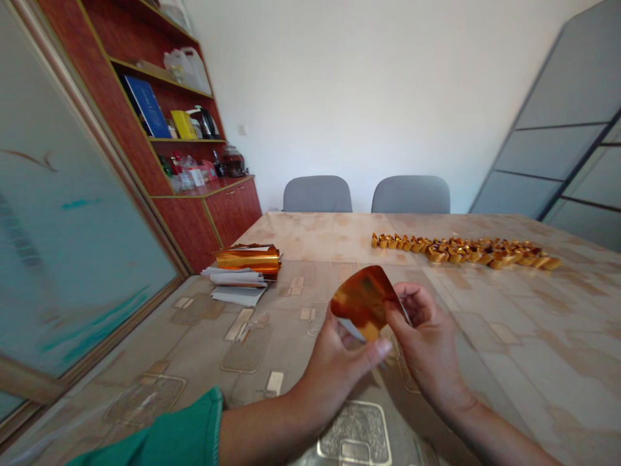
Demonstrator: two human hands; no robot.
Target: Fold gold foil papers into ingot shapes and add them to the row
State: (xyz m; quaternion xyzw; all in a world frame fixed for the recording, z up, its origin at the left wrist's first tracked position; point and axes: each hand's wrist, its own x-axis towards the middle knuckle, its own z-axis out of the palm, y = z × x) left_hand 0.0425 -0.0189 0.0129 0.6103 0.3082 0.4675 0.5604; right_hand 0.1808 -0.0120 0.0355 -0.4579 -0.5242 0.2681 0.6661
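Observation:
Above the near part of the table, a shiny gold-orange foil paper sheet (pixel 365 299) curves between my two hands, a pale underside showing at its lower left. My left hand (pixel 337 353) grips its left and lower edge, thumb stretched toward the middle. On the other side my right hand (pixel 423 333) pinches the right edge between thumb and fingers. Farther left on the table lies a stack of the same foil paper (pixel 248 261), rolled or bent over, with whitish sheets (pixel 237 285) beside it. Several folded gold foil pieces (pixel 485 251) stand in rows at the far right.
A patterned cover lies over the table (pixel 242 343). Two grey chairs (pixel 317 194) stand behind its far edge, against a white wall. At left are a red-brown shelf cabinet (pixel 208 194) and a frosted glass panel (pixel 72 226).

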